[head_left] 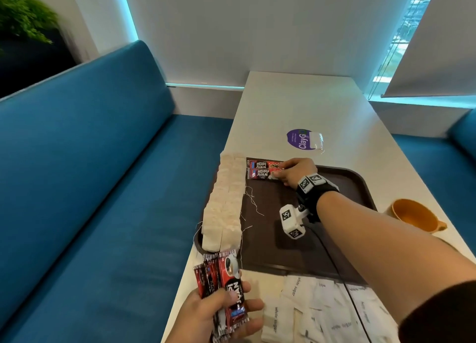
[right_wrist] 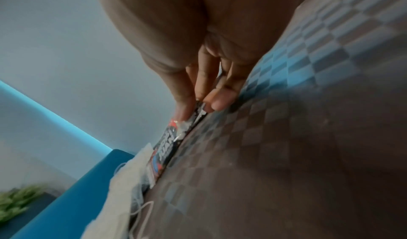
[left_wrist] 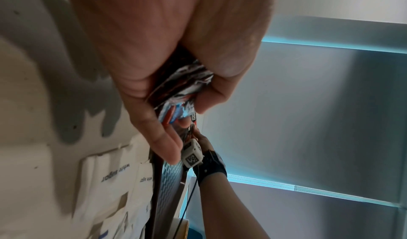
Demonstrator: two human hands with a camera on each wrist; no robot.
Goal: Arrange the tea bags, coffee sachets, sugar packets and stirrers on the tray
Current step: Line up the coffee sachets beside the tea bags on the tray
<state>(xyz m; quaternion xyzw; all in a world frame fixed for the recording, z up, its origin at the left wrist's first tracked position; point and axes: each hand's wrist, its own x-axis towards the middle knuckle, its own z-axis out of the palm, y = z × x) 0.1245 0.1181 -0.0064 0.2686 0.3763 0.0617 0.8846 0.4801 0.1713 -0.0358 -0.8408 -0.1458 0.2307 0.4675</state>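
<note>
The brown tray (head_left: 342, 188) lies on the white table (head_left: 296, 103), its middle and right side bare. Tea bags (head_left: 226, 201) line the tray's left edge, front to back. Two coffee sachets (head_left: 260, 169) lie at its far left corner, long axis crosswise (logos toward the tea bags). The right hand (head_left: 296, 171) pinches the nearer sachet's right end. The left hand (head_left: 219, 314), before the tray's near left corner, grips a sachet bundle (head_left: 221, 278) pointing away. Sugar packets (head_left: 322, 309) lie along the tray's near edge.

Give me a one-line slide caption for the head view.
Right hand lays a coffee sachet on the brown tray beside the tea bags; left hand holds more sachets.
</note>
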